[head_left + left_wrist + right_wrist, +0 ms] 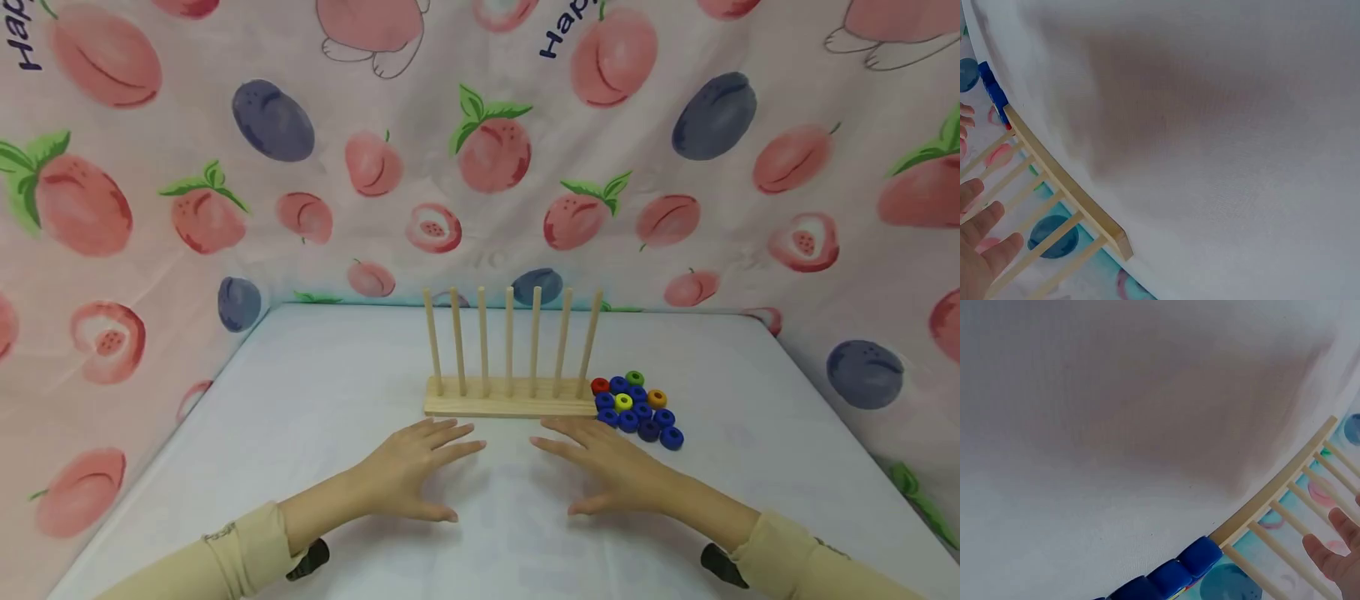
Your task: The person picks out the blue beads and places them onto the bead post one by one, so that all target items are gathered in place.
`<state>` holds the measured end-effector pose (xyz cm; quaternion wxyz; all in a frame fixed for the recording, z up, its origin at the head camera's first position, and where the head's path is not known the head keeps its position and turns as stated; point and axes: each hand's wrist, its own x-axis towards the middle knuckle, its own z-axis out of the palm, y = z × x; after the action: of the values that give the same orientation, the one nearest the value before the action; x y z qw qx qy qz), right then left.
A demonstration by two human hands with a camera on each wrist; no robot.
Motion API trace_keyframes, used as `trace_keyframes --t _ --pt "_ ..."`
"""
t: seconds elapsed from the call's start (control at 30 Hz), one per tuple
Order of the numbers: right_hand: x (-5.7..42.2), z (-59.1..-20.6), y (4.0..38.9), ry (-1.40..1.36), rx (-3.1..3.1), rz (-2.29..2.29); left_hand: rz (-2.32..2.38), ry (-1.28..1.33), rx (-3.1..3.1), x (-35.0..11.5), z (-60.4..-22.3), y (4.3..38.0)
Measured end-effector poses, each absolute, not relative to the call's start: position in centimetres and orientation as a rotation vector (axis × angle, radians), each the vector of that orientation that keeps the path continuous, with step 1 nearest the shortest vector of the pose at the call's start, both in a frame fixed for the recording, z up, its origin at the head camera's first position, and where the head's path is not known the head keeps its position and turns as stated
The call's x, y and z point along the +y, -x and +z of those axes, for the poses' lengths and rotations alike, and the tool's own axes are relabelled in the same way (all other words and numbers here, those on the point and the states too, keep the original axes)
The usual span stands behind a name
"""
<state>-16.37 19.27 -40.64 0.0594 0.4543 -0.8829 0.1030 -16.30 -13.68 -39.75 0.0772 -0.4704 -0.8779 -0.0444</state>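
A wooden peg rack [510,407] with several upright dowels stands mid-table, all its dowels bare. Beside its right end lies a cluster of ring beads [628,421], mostly blue, with a red bead [600,386], a green bead [634,379], a yellow bead [623,402] and an orange bead [657,398]. My left hand [408,471] is spread in front of the rack's left part, holding nothing. Opposite it, my right hand [615,468] is spread before the rack's right end, near the beads, also holding nothing. Fingers [1004,253] of the left hand show in the left wrist view.
A white cloth covers the table [337,358]. Behind it and at both sides hangs a fruit-printed curtain [420,158]. Dark wrist straps [309,558] show under both rolled sleeves.
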Motion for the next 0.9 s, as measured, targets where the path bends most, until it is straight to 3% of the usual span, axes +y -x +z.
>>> trace_keyframes --t 0.9 --pt "20.8 -39.5 16.2 -1.093 -2.553 0.584 -0.354 1.204 -2.472 -16.2 -38.1 16.7"
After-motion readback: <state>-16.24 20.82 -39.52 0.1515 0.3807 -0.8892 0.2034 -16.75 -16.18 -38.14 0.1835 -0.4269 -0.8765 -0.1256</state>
